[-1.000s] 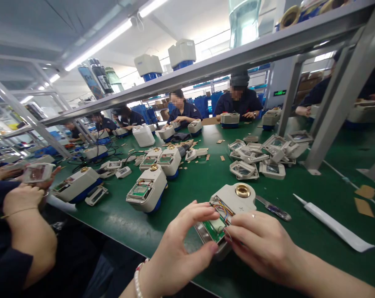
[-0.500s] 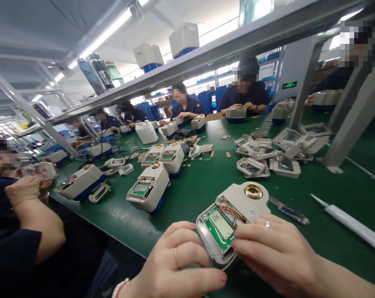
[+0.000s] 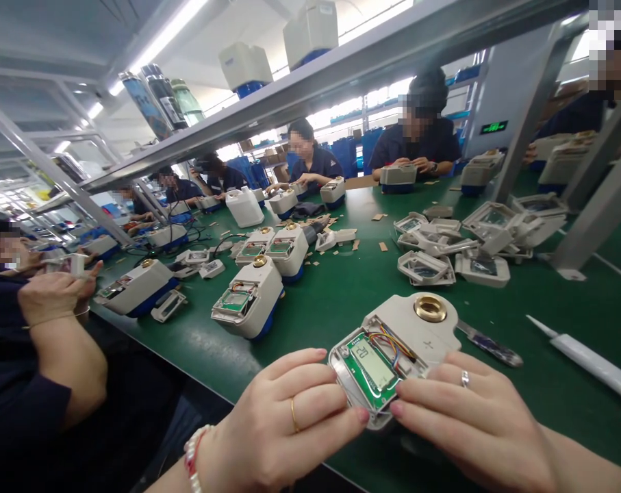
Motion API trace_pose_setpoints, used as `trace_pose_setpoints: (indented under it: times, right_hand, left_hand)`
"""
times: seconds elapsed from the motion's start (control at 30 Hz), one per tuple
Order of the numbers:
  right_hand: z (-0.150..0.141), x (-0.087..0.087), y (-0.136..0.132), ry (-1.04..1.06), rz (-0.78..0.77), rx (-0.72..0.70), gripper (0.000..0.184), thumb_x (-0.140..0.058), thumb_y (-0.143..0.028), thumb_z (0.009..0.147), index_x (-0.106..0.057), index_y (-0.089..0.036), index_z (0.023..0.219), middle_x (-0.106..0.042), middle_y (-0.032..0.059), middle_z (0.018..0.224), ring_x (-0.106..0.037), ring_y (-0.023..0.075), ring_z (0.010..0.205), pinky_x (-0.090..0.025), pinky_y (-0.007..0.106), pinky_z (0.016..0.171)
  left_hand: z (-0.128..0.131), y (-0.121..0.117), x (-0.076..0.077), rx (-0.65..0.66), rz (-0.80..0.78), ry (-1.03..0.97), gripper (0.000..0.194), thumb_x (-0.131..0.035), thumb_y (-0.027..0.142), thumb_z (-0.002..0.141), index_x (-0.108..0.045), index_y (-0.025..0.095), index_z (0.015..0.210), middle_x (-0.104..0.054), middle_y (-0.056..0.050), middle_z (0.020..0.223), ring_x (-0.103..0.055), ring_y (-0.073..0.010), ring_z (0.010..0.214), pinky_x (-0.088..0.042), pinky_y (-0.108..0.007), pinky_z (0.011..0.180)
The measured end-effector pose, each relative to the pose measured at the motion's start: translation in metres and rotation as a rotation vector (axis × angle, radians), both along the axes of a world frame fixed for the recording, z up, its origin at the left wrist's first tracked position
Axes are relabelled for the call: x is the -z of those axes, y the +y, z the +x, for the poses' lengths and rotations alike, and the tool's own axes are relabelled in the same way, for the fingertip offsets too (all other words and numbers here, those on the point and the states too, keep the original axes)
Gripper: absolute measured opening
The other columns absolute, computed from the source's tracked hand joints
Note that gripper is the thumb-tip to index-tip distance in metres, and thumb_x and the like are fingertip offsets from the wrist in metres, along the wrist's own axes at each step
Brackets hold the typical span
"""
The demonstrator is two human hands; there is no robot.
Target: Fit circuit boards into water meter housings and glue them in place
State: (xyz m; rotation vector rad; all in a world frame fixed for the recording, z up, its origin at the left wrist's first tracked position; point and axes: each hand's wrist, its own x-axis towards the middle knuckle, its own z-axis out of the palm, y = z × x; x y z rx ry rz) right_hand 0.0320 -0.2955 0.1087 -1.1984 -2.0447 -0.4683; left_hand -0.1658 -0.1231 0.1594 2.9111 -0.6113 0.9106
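In front of me a beige water meter (image 3: 405,320) sits with its upper cover off, its brass port (image 3: 430,307) at the far end. Its green circuit board (image 3: 389,395) carries a lit display (image 3: 370,363), and coloured wires (image 3: 389,342) run beside it. My left hand (image 3: 284,411) grips the housing's left front edge, fingers along the side and thumb at the near corner. On the opposite side, my right hand (image 3: 474,411) holds the housing, with fingertips by the board's right edge. Its underside is largely hidden.
Right of the meter lie a knife (image 3: 495,348) and a white nozzle tube (image 3: 592,363). Loose cover frames (image 3: 482,267) are piled behind. Several other opened meters (image 3: 248,294) stand left. A shelf post (image 3: 592,192) rises at right; a co-worker's arm (image 3: 71,342) is at left.
My left thumb and fingers have drawn in against the meter's near edge. My right fingertips have shifted slightly along the board. The view has tilted a little; the left co-worker's hands have turned.
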Motion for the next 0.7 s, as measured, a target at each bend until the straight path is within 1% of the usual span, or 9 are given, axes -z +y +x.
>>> trace_pose_setpoints:
  times: [0.17, 0.27, 0.37, 0.47, 0.6, 0.7]
  right_hand:
    - [-0.001, 0.0, -0.001, -0.073, -0.005, 0.014, 0.021, -0.046, -0.011, 0.1, -0.065, -0.011, 0.108, -0.07, 0.0073, 0.098, -0.059, 0.0172, 0.074, -0.037, 0.036, 0.063]
    - [-0.001, 0.001, -0.001, -0.084, 0.008, 0.02, 0.02, -0.048, -0.01, 0.099, -0.067, -0.011, 0.106, -0.069, 0.0071, 0.1, -0.058, 0.0175, 0.076, -0.037, 0.036, 0.064]
    - [-0.002, 0.002, 0.0, -0.085, 0.027, 0.019, 0.018, -0.051, -0.01, 0.097, -0.068, -0.011, 0.104, -0.068, 0.0073, 0.101, -0.058, 0.0173, 0.077, -0.037, 0.036, 0.065]
    - [-0.002, 0.003, 0.002, -0.085, 0.036, 0.016, 0.016, -0.054, -0.008, 0.094, -0.068, -0.011, 0.103, -0.068, 0.0076, 0.101, -0.057, 0.0167, 0.076, -0.037, 0.036, 0.064]
    - [-0.002, 0.002, 0.002, -0.094, 0.057, 0.027, 0.015, -0.054, -0.01, 0.095, -0.068, -0.012, 0.101, -0.068, 0.0071, 0.097, -0.057, 0.0163, 0.073, -0.037, 0.035, 0.064]
    - [-0.004, 0.0, 0.002, -0.082, 0.049, 0.047, 0.015, -0.053, -0.01, 0.095, -0.067, -0.013, 0.101, -0.069, 0.0062, 0.094, -0.058, 0.0162, 0.073, -0.039, 0.035, 0.065]
  left_hand:
    - [0.0, -0.001, 0.006, 0.006, -0.016, 0.028, 0.019, -0.055, 0.012, 0.093, -0.071, 0.015, 0.101, -0.073, 0.0, 0.085, -0.065, -0.013, 0.087, -0.046, -0.031, 0.104]
    - [-0.001, -0.001, 0.007, -0.007, -0.014, 0.047, 0.019, -0.056, 0.011, 0.092, -0.071, 0.015, 0.103, -0.073, 0.0, 0.086, -0.066, -0.0132, 0.089, -0.048, -0.031, 0.104]
    - [0.001, -0.002, 0.005, -0.016, 0.01, 0.02, 0.017, -0.059, 0.011, 0.09, -0.071, 0.015, 0.102, -0.074, 0.0, 0.088, -0.067, -0.0135, 0.09, -0.049, -0.032, 0.103]
    - [0.004, -0.002, 0.001, -0.02, 0.042, -0.021, 0.015, -0.061, 0.011, 0.089, -0.072, 0.016, 0.098, -0.074, 0.001, 0.086, -0.067, -0.0128, 0.087, -0.05, -0.032, 0.102]
    - [0.008, 0.0, -0.001, 0.002, 0.074, -0.065, 0.013, -0.062, 0.012, 0.089, -0.073, 0.016, 0.093, -0.074, 0.001, 0.085, -0.068, -0.0132, 0.087, -0.053, -0.031, 0.1]
    - [0.011, 0.002, -0.002, 0.035, 0.044, -0.034, 0.011, -0.061, 0.012, 0.089, -0.072, 0.014, 0.092, -0.074, -0.001, 0.083, -0.069, -0.0143, 0.086, -0.055, -0.032, 0.098]
